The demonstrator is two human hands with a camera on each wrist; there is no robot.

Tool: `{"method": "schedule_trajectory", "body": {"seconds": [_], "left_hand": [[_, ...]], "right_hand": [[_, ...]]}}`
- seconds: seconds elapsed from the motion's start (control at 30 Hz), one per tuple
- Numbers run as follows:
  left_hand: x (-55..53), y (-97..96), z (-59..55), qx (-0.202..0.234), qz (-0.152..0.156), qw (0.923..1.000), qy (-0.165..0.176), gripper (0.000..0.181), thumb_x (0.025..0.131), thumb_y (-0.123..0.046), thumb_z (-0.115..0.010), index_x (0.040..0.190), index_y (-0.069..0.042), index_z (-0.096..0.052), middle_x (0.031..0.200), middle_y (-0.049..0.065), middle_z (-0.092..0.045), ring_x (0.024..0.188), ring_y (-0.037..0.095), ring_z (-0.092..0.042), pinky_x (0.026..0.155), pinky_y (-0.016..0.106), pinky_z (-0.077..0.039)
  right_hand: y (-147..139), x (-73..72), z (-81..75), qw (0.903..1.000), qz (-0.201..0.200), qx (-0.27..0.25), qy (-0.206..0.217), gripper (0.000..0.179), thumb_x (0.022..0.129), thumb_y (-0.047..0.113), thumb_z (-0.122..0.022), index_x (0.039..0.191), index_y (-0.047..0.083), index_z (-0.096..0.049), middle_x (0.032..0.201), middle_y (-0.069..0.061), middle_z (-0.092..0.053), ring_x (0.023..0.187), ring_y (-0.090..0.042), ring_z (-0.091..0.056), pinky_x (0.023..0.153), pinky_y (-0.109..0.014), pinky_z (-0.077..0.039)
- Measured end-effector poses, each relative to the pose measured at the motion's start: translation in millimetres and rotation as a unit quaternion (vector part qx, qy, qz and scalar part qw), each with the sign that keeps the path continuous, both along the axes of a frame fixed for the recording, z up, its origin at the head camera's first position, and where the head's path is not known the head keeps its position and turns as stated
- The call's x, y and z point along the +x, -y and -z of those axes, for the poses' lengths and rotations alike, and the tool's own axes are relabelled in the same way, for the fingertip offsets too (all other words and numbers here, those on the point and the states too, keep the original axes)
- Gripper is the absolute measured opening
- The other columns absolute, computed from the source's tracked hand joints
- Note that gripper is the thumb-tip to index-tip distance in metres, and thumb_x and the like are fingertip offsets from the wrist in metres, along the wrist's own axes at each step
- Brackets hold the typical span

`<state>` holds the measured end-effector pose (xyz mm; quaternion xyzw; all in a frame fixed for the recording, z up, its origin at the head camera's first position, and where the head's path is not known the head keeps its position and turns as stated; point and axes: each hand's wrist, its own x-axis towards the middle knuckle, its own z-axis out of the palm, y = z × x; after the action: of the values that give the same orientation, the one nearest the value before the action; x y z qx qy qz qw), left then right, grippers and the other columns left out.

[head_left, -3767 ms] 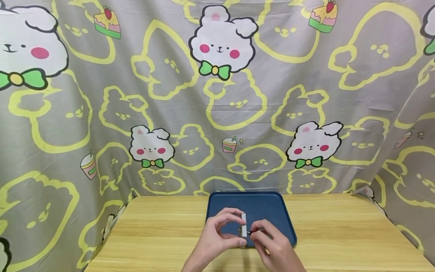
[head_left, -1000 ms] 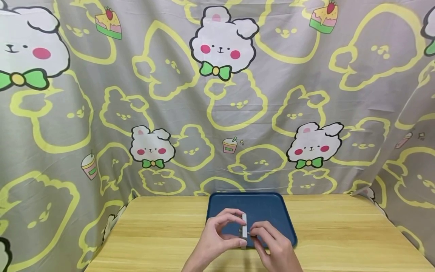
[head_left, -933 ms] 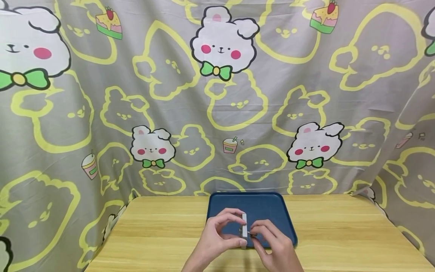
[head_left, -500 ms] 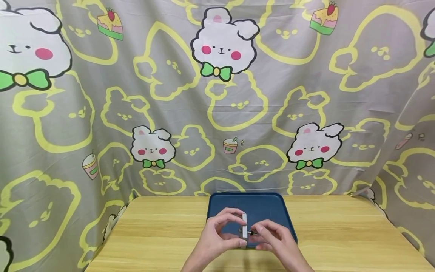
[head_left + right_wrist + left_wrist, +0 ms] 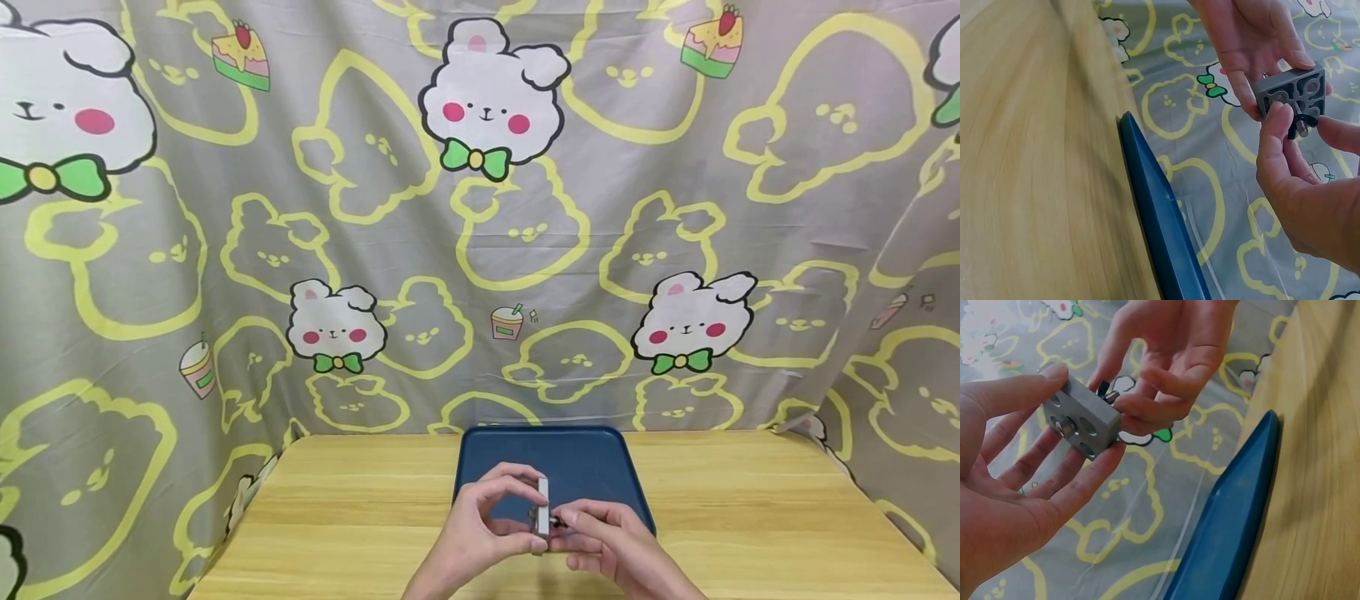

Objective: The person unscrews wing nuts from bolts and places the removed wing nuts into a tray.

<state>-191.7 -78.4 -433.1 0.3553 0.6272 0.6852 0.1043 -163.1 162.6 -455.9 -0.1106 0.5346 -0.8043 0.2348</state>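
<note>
A grey square block with round holes is held upright on edge above the tray's near part. My left hand grips it by its edges between thumb and fingertips. A metal bolt passes through the block's middle; its round head shows on the left side. On the threaded end, against the hollow ribbed face, is a black wing nut. My right hand pinches this wing nut between thumb and fingers, which partly hide it in the head view.
Under the hands a dark blue tray lies on the wooden table, near its middle. A grey patterned cloth hangs behind the table and along both sides.
My right hand has rolled round at the wing nut: its thumb now lies on top, where the fingers were one second ago. The left hand and block have shifted slightly nearer.
</note>
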Motion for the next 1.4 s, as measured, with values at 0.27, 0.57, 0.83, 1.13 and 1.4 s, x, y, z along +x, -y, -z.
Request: {"method": "schedule_trajectory", "body": {"seconds": [0.27, 0.57, 0.83, 1.13, 1.4], "left_hand": [[0.4, -1.0, -0.1, -0.005, -0.003, 1.0, 0.003, 0.034, 0.085, 0.001, -0.082, 0.117, 0.001, -0.07, 0.14, 0.02, -0.052, 0.13, 0.032, -0.053, 0.088, 0.044, -0.062], [-0.4, -0.2, -0.2, -0.009, -0.014, 0.9998, 0.007, 0.034, 0.084, 0.0, -0.083, 0.116, 0.0, -0.071, 0.139, 0.019, -0.054, 0.128, 0.033, -0.055, 0.088, 0.043, -0.062], [-2.7, 1.3, 0.7, -0.007, -0.019, 0.9997, 0.015, 0.035, 0.085, 0.0, -0.083, 0.118, 0.001, -0.07, 0.139, 0.019, -0.054, 0.128, 0.031, -0.056, 0.089, 0.044, -0.062], [-3.2, 2.3, 0.2, 0.005, -0.015, 0.9996, 0.025, 0.039, 0.086, 0.0, -0.082, 0.121, 0.009, -0.066, 0.139, 0.021, -0.053, 0.126, 0.031, -0.058, 0.091, 0.045, -0.06], [-4.5, 2.5, 1.2, 0.007, -0.019, 0.9993, 0.03, 0.036, 0.086, -0.003, -0.082, 0.119, 0.002, -0.069, 0.138, 0.02, -0.054, 0.127, 0.031, -0.057, 0.091, 0.045, -0.06]], "right_hand": [[0.1, 1.1, 1.7, 0.9998, 0.014, 0.003, 0.01, 0.026, 0.107, 0.017, -0.057, 0.123, 0.002, -0.07, 0.11, -0.008, -0.074, 0.1, -0.018, -0.073, 0.09, -0.03, -0.06], [0.9, 2.0, 1.1, 0.995, 0.037, 0.052, -0.076, 0.025, 0.102, 0.008, -0.064, 0.125, -0.002, -0.068, 0.112, -0.012, -0.073, 0.098, -0.019, -0.073, 0.084, -0.031, -0.062], [13.2, 9.0, -5.2, 0.9551, 0.132, 0.175, -0.199, 0.031, 0.093, 0.01, -0.076, 0.117, -0.007, -0.067, 0.114, -0.02, -0.067, 0.092, -0.025, -0.074, 0.072, -0.037, -0.064], [25.3, 9.7, 7.3, 0.8341, 0.252, 0.228, -0.434, 0.027, 0.087, -0.006, -0.077, 0.105, 0.014, -0.075, 0.106, -0.004, -0.07, 0.092, -0.014, -0.07, 0.065, -0.028, -0.063], [28.6, -0.5, 19.1, 0.6657, 0.309, 0.23, -0.639, 0.014, 0.104, 0.02, -0.062, 0.11, 0.017, -0.074, 0.108, -0.003, -0.067, 0.09, -0.014, -0.065, 0.077, -0.014, -0.055]]}}
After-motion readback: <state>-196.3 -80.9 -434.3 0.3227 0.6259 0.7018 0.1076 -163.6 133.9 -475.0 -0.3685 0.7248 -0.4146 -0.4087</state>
